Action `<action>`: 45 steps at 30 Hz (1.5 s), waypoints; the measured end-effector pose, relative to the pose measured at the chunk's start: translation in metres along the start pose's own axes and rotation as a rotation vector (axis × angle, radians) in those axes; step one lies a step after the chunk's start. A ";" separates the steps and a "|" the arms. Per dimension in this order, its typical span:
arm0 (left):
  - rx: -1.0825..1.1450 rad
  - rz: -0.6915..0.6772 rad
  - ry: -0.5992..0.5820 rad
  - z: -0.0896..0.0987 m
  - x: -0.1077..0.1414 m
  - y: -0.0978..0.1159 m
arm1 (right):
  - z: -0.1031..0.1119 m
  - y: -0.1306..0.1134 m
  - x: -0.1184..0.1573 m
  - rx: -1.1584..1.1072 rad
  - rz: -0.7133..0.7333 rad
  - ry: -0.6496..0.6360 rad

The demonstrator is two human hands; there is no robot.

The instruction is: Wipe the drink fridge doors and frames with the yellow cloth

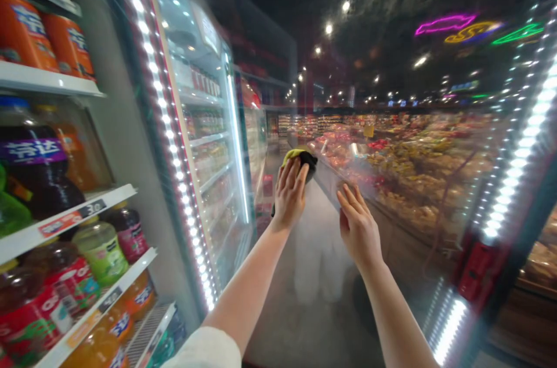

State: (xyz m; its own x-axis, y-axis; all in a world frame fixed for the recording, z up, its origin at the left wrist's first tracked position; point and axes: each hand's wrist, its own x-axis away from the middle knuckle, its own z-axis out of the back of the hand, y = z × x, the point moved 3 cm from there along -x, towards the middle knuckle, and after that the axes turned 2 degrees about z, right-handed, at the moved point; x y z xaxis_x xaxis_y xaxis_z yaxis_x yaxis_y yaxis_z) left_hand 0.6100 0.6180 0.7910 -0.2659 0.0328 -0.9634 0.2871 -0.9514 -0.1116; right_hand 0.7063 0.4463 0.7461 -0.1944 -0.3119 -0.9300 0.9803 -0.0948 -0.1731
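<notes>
A yellow-green and black cloth [310, 159] lies under the fingers of my left hand [288, 194], which presses it flat to a clear glass door [331, 298]. Part of the cloth is hidden behind the hand. To the right, my right hand [361, 231] holds nothing; its fingers are stretched out at the glass, though whether they touch it I cannot tell. Both arms reach forward, and faint reflections show in the pane.
Shelves on the left carry drink bottles [102, 252] and orange cans [69, 46]. Bright LED strips [167, 124] run along the cooler's edge and the door frame [478, 263]. Beyond the glass stand another lit cooler [213, 141] and produce displays [404, 165].
</notes>
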 end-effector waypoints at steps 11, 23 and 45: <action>-0.055 0.156 -0.033 -0.005 0.131 -0.007 | -0.026 -0.015 0.015 0.124 -0.105 0.017; -0.001 0.261 0.006 0.024 0.062 -0.075 | -0.055 -0.065 0.002 0.070 -0.050 -0.025; 0.044 0.484 0.130 0.045 0.082 -0.137 | -0.089 -0.108 -0.017 0.016 0.016 -0.028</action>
State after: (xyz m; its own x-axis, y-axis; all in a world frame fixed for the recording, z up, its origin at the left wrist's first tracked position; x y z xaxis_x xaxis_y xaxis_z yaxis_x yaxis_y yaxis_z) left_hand 0.5075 0.7368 0.7386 0.0059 -0.3797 -0.9251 0.3095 -0.8790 0.3628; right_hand 0.6064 0.5457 0.7518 -0.1802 -0.3399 -0.9230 0.9826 -0.1045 -0.1533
